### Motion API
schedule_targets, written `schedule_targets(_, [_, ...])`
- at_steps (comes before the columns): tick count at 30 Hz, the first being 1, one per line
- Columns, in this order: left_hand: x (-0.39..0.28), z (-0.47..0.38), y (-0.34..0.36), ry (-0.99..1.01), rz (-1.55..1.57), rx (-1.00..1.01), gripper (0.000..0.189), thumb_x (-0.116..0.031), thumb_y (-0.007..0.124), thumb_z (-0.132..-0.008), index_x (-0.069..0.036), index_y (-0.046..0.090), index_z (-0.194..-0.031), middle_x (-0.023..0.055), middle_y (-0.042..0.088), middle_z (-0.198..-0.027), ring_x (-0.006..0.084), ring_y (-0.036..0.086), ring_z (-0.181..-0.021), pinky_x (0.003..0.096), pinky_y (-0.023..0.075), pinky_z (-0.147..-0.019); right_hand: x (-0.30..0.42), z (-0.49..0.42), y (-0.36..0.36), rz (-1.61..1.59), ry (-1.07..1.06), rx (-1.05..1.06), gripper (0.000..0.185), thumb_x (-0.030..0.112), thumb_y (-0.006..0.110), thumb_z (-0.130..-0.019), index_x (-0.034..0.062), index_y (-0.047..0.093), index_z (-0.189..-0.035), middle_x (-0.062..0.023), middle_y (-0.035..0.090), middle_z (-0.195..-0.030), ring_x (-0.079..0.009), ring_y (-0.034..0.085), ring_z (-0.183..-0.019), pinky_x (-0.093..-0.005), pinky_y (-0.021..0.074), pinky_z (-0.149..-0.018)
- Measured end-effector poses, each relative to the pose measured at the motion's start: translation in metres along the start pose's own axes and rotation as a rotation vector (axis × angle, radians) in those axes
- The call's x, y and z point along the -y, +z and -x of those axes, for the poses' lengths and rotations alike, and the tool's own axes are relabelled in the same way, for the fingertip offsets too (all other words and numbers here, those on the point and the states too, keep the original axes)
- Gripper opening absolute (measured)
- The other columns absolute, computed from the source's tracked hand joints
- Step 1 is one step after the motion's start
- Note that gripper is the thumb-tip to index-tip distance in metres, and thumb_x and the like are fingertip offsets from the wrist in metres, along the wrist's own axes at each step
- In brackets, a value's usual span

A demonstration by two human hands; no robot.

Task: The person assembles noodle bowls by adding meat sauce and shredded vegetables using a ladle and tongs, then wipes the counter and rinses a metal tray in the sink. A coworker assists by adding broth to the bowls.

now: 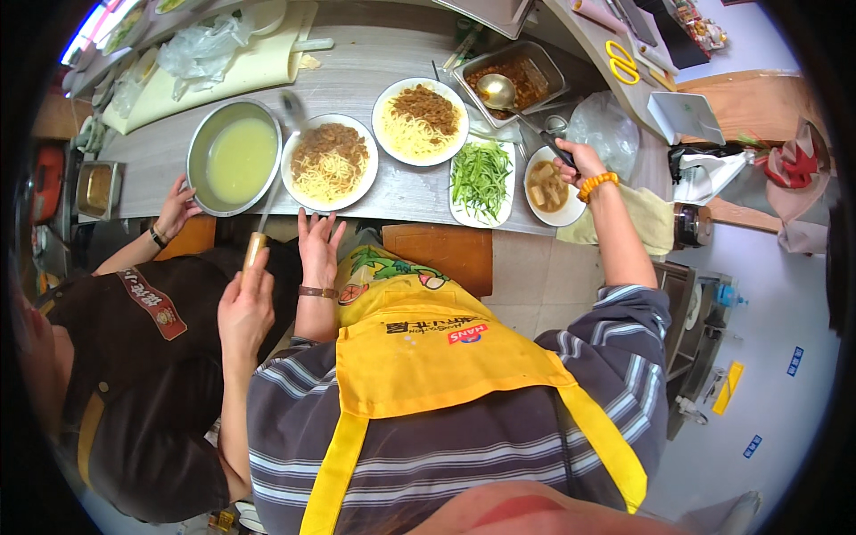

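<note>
My right hand (582, 163) grips the black handle of a metal ladle (496, 91), whose bowl rests over brown minced sauce in a steel pan (560, 85). My left hand (318, 247) is empty with fingers spread, at the counter edge just below a plate of noodles topped with minced sauce (330, 164). A second such plate (420, 122) stands to its upper right. Shredded green vegetable lies on a white dish (483, 180). Beside it, under my right hand, is a white bowl of brown chunks in liquid (548, 187).
At left a co-worker holds a wooden-handled utensil (254, 251), blurred at its far end, and touches a steel bowl of pale yellow liquid (234, 157). A yellow cloth (622, 217) hangs over the counter edge. Plastic bags (605, 130) and yellow scissors (622, 62) are at the right.
</note>
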State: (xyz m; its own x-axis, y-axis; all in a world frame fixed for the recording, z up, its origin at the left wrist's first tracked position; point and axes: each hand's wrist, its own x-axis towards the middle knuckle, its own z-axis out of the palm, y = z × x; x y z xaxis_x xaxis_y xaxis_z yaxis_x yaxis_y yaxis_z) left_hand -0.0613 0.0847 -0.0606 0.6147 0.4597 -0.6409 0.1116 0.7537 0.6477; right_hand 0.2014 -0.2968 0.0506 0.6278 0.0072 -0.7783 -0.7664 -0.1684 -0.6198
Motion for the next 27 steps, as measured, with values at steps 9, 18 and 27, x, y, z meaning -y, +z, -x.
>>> schedule_targets(9, [0.000, 0.001, 0.000, 0.005, -0.006, 0.017, 0.067, 0.000, 0.042, -0.086, -0.013, 0.006, -0.142, 0.0175, 0.011, -0.144, 0.0276, 0.046, -0.115, 0.0423, 0.0453, -0.091, 0.002, 0.000, 0.002, 0.053, -0.021, 0.019, 0.017, 0.019, 0.054, -0.085, 0.0048, 0.047, -0.082, -0.0074, 0.051, -0.060, -0.0079, 0.033, -0.036, -0.0240, 0.0292, -0.036])
schedule_targets(18, [0.001, 0.000, -0.002, 0.007, 0.008, 0.014, 0.068, 0.001, 0.042, -0.086, -0.013, 0.005, -0.142, 0.0183, 0.011, -0.144, 0.0290, 0.045, -0.116, 0.0423, 0.0458, -0.091, 0.004, -0.001, 0.004, 0.072, -0.027, 0.023, 0.017, 0.020, 0.054, -0.086, 0.0048, 0.047, -0.081, -0.0073, 0.051, -0.060, -0.0072, 0.033, -0.036, -0.0237, 0.0293, -0.034])
schedule_targets(27, [0.001, 0.000, 0.000, 0.004, 0.011, 0.014, 0.067, 0.002, 0.041, -0.086, -0.013, 0.005, -0.141, 0.0189, 0.010, -0.144, 0.0295, 0.044, -0.117, 0.0427, 0.0454, -0.091, 0.005, 0.008, -0.010, -0.206, 0.105, 0.163, 0.019, 0.021, 0.052, -0.088, 0.0057, 0.041, -0.087, -0.0079, 0.050, -0.062, -0.0060, 0.031, -0.035, -0.0225, 0.0278, -0.036])
